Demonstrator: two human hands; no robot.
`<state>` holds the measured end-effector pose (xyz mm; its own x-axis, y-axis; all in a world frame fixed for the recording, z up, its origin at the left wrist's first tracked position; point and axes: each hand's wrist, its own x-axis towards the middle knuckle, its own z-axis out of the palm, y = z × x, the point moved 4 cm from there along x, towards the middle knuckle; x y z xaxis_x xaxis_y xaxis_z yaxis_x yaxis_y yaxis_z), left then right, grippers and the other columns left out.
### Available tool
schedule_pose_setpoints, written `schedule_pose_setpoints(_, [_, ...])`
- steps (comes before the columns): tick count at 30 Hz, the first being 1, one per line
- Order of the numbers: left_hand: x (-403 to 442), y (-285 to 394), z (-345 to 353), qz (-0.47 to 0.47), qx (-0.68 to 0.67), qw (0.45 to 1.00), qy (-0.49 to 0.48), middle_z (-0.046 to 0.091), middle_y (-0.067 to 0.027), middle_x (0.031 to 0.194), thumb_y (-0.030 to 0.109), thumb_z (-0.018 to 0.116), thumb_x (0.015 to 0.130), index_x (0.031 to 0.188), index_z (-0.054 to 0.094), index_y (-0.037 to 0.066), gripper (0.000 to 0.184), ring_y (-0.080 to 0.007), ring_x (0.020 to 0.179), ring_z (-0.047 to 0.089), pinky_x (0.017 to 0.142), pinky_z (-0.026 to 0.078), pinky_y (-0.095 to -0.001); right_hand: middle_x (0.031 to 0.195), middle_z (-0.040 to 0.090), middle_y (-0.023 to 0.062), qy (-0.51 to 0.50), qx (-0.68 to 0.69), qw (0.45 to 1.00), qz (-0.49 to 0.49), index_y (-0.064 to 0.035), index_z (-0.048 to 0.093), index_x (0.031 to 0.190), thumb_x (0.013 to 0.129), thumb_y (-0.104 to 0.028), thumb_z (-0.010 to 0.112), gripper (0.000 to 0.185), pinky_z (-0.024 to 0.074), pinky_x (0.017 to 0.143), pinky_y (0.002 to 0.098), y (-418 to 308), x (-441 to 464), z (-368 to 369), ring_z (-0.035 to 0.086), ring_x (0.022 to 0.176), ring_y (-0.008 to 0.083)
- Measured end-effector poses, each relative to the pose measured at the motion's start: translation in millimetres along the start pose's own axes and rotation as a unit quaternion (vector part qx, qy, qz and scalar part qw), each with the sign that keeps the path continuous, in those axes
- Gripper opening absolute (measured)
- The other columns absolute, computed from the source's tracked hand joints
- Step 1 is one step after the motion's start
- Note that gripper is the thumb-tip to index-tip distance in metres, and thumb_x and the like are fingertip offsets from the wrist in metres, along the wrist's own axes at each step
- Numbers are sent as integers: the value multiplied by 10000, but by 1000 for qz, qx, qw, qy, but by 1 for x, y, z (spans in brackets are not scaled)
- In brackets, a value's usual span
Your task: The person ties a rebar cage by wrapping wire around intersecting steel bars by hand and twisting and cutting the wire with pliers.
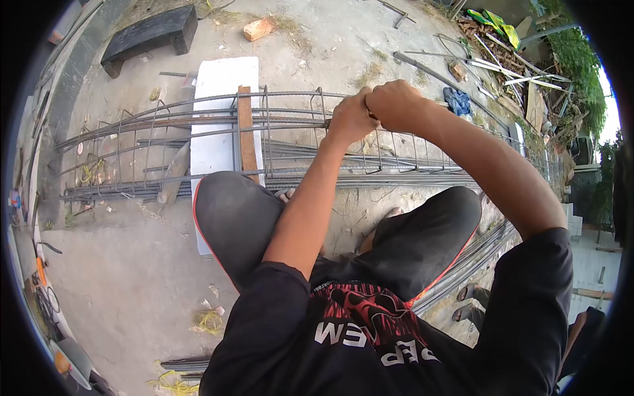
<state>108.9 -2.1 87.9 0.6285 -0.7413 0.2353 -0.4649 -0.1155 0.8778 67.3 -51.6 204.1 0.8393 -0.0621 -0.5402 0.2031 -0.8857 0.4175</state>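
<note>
I see rough, pale grey concrete ground [119, 264] spread below. The long, dark grey ribbed-steel rebar cage [297, 126], ringed with thin angular stirrups, lies under the bare left hand [353, 117] and bare right hand [396, 102]; its long axis runs left to right, crosswise to the left forearm, and some bars look brownish. Left of the left hand I have a flat white board [221, 79] and a narrow brown wooden strip [246, 125]. Both hands are curled tight, touching; I cannot tell what they grip.
</note>
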Motion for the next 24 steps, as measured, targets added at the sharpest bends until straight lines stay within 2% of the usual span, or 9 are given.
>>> schedule_pose_setpoints(1, [5, -3, -7, -8, -85, 996, -9, 743, -224, 1036, 235, 827, 759, 1068, 660, 39, 402, -413, 993, 706, 834, 577, -462, 887, 744, 108, -4, 1, 1000, -5, -47, 734, 1033, 832, -152, 757, 228, 554, 705, 359, 1, -4, 3, 732, 847, 215])
schedule_pose_setpoints(3, [19, -9, -18, -17, -189, 979, -78, 746, -209, 1039, 199, 829, 740, 983, 674, 26, 336, -413, 967, 707, 818, 580, -453, 938, 708, 34, 301, -229, 925, -45, -79, 701, 1115, 803, -200, 811, 352, 517, 799, 329, -6, -19, -13, 690, 924, 185])
schedule_pose_setpoints(5, [14, -6, -17, -9, -172, 983, -64, 746, -203, 1015, 169, 835, 735, 1075, 645, 10, 421, -393, 937, 712, 798, 582, -430, 978, 672, -11, 272, -227, 934, -35, -110, 677, 1152, 805, -191, 808, 380, 471, 868, 294, -1, -4, -7, 647, 982, 171])
schedule_pose_setpoints(11, [-33, 27, 1, 59, 65, 926, 367, 683, -157, 928, 219, 859, 759, 1234, 566, 55, 582, -378, 925, 652, 789, 521, -503, 843, 748, 100, -65, 11, 998, -7, -44, 708, 942, 836, -157, 765, 165, 588, 678, 395, 19, 30, -35, 737, 769, 242])
schedule_pose_setpoints(13, [-30, 21, -4, 34, 0, 940, 339, 722, -180, 919, 258, 861, 766, 1147, 639, 57, 484, -372, 920, 693, 770, 544, -479, 849, 758, 100, -210, 114, 969, 55, -25, 727, 933, 835, -168, 779, 181, 589, 631, 382, 22, 24, -29, 734, 732, 234])
schedule_pose_setpoints(15, [-14, 0, 5, -84, -65, 990, 94, 748, -196, 874, 330, 872, 750, 988, 726, 69, 381, -350, 884, 734, 734, 564, -446, 821, 748, 119, -297, 285, 893, 180, 4, 725, 935, 850, -197, 776, 224, 596, 627, 380, 27, 16, -15, 724, 702, 227])
schedule_pose_setpoints(18, [3, -9, -10, -27, -52, 998, 5, 756, -207, 856, 416, 857, 745, 853, 752, 74, 373, -361, 886, 748, 742, 580, -447, 849, 763, 95, -19, -17, 1000, 8, -18, 721, 1035, 865, -181, 780, 242, 600, 693, 364, 1, 10, -8, 751, 801, 218])
schedule_pose_setpoints(20, [18, -14, -14, 6, -61, 994, -94, 757, -213, 878, 429, 821, 774, 868, 742, 41, 407, -403, 914, 732, 781, 579, -471, 869, 767, 30, 258, -208, 943, -26, -86, 744, 1032, 834, -154, 774, 212, 599, 750, 332, -19, 1, -12, 761, 909, 193])
schedule_pose_setpoints(24, [-10, 6, -12, -27, -38, 996, 74, 753, -202, 882, 406, 852, 760, 955, 714, 22, 452, -401, 882, 726, 776, 573, -465, 935, 776, 34, 95, -117, 989, -6, -127, 759, 1013, 835, -173, 772, 184, 586, 694, 347, -7, 15, -15, 759, 875, 209])
